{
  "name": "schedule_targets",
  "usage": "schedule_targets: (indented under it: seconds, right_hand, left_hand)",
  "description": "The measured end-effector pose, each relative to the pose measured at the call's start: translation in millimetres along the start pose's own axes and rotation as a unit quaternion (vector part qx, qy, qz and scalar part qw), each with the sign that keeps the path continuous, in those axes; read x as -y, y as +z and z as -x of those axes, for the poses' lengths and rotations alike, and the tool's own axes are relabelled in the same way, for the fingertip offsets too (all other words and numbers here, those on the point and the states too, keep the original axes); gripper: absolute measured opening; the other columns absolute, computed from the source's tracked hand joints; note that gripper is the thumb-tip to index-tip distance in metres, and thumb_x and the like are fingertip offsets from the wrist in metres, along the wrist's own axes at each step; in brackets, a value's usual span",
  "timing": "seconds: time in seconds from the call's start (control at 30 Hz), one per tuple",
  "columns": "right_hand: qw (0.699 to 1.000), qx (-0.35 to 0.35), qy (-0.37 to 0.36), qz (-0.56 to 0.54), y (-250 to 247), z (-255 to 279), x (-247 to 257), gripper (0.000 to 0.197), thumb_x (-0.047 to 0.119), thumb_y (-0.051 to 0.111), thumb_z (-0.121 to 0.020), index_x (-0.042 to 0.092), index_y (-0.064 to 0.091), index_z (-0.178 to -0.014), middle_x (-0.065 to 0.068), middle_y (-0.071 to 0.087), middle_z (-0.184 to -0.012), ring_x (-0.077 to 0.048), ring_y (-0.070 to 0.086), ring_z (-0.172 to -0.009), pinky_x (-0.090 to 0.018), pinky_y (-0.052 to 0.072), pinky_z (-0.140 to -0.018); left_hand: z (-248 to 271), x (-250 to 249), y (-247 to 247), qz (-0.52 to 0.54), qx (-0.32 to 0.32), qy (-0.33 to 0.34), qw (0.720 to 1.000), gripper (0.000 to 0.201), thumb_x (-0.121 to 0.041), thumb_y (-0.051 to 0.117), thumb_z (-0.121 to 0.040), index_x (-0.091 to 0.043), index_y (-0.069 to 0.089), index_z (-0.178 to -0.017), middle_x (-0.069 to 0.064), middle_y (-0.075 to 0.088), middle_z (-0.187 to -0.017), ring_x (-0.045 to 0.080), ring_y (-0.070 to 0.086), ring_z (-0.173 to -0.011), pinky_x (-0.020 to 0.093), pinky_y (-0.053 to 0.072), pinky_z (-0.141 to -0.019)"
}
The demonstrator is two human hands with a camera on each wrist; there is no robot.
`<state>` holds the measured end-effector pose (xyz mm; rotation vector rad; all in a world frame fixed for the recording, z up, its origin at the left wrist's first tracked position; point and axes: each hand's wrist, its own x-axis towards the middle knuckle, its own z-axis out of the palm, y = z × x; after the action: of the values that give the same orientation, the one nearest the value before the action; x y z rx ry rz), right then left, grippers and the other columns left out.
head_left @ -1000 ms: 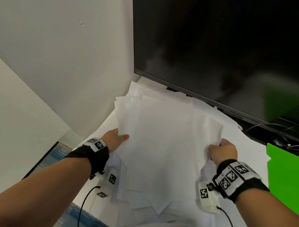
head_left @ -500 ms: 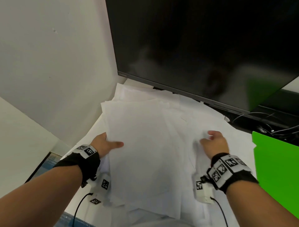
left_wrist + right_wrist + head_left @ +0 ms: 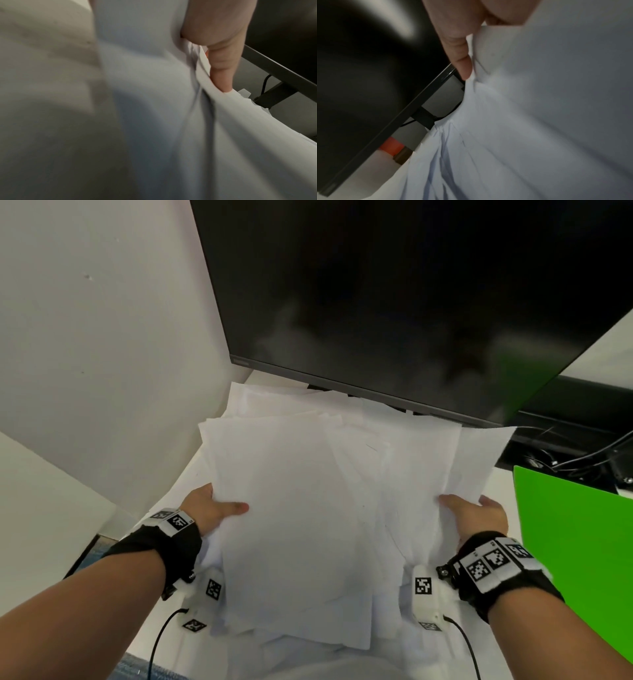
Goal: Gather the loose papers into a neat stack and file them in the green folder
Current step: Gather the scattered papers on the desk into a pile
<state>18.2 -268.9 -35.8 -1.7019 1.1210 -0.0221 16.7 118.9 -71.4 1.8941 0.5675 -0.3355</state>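
A loose, fanned pile of white papers (image 3: 308, 508) lies on the white desk in front of the monitor. My left hand (image 3: 212, 508) grips the pile's left edge, thumb on top and the other fingers hidden under the sheets. In the left wrist view a finger (image 3: 221, 67) presses against the papers (image 3: 137, 108). My right hand (image 3: 476, 515) holds the pile's right edge, thumb over it and fingers beneath. The right wrist view shows one finger (image 3: 462, 56) against the sheets (image 3: 539, 108). The green folder (image 3: 575, 559) lies at the right, just beside my right hand.
A large dark monitor (image 3: 411, 302) stands right behind the papers, and its lower edge hangs over their far ends. Cables (image 3: 582, 457) run behind the folder. A white wall (image 3: 102, 354) closes off the left side. An orange-and-brown object (image 3: 395, 150) sits under the monitor.
My right hand has shifted right, from on top of the sheets to the pile's right edge near the folder. The left hand keeps its grip on the left edge. The view has swung.
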Motion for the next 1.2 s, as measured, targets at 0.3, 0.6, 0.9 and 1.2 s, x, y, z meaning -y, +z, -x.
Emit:
schedule_targets:
  seconds: [0.3, 0.6, 0.9, 1.2]
  right_hand:
    - [0.981, 0.071, -0.097, 0.155, 4.2, 26.4, 0.2, 0.023, 0.010, 0.070, -0.077, -0.006, 0.060, -0.090, -0.022, 0.064, -0.096, -0.035, 0.060, -0.087, -0.032, 0.045, -0.072]
    - [0.965, 0.108, -0.190, 0.145, -8.7, 49.6, -17.9, 0.021, 0.008, 0.064, -0.081, 0.009, 0.052, -0.063, -0.003, 0.054, -0.062, -0.019, 0.052, -0.062, -0.020, 0.035, -0.050]
    - [0.957, 0.094, -0.257, 0.099, -17.8, 61.1, -25.2, 0.018, 0.001, 0.068, -0.076, -0.006, 0.059, -0.063, -0.001, 0.059, -0.051, -0.011, 0.054, -0.050, -0.005, 0.040, -0.045]
    - [0.983, 0.067, -0.102, 0.135, -4.5, 38.9, -24.7, 0.043, 0.022, 0.077, -0.074, -0.010, 0.060, -0.097, -0.022, 0.066, -0.098, -0.027, 0.055, -0.078, -0.028, 0.040, -0.070]
  left_hand:
    - [-4.3, 4.1, -2.2, -0.027, 0.005, -0.014, 1.000, 0.075, -0.044, 0.081, -0.032, -0.015, 0.069, -0.100, 0.007, 0.073, -0.100, 0.027, 0.068, -0.094, 0.045, 0.050, -0.095]
    - [1.6, -4.3, 0.1, -0.064, 0.007, -0.015, 0.998, 0.051, -0.028, 0.084, -0.055, -0.012, 0.064, -0.099, 0.009, 0.068, -0.101, 0.026, 0.063, -0.097, 0.036, 0.045, -0.094]
    - [-1.7, -2.6, -0.3, -0.072, 0.003, -0.023, 0.997, 0.053, -0.019, 0.084, -0.064, -0.005, 0.063, -0.111, 0.013, 0.068, -0.111, 0.029, 0.063, -0.102, 0.036, 0.045, -0.093]
    - [5.1, 0.4, 0.6, -0.082, 0.000, -0.004, 0.997, 0.074, -0.039, 0.084, -0.048, -0.011, 0.063, -0.113, 0.010, 0.069, -0.112, 0.030, 0.063, -0.104, 0.045, 0.045, -0.100]
